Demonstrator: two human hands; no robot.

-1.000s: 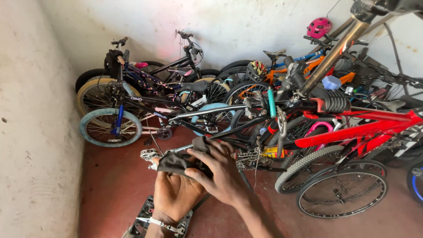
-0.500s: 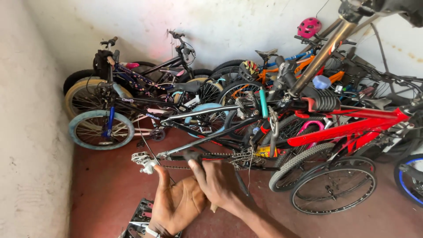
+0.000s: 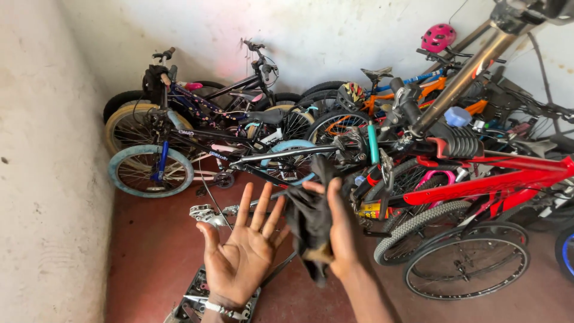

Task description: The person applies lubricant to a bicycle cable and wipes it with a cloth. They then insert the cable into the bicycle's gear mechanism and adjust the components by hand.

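Whitewashed walls meet in a corner over a dull red floor [image 3: 149, 257], and most of that floor is taken by a packed heap of bicycles [image 3: 335, 143] leaning on one another toward the back wall. Nearest you on the right lies a red frame [image 3: 496, 179] with a knobbly tyre [image 3: 418, 230] and a bare spoked wheel [image 3: 469, 269] below it. At left, a small bike shows a pale blue tyre [image 3: 149, 170] with a tan-walled wheel [image 3: 128, 128] just behind. A pink helmet [image 3: 438, 37] hangs high at the rear. Your left hand [image 3: 242, 260] is raised palm up, fingers spread wide, holding nothing; a metal bracelet [image 3: 221, 309] sits on its wrist. Your right hand [image 3: 344, 239] is just beside it, thumb and fingers closed on a dark rag [image 3: 308, 224] that hangs crumpled between the two hands, in front of the bikes. Behind your left hand, a silver derailleur [image 3: 203, 213] sits low near the floor, apart from your fingers.
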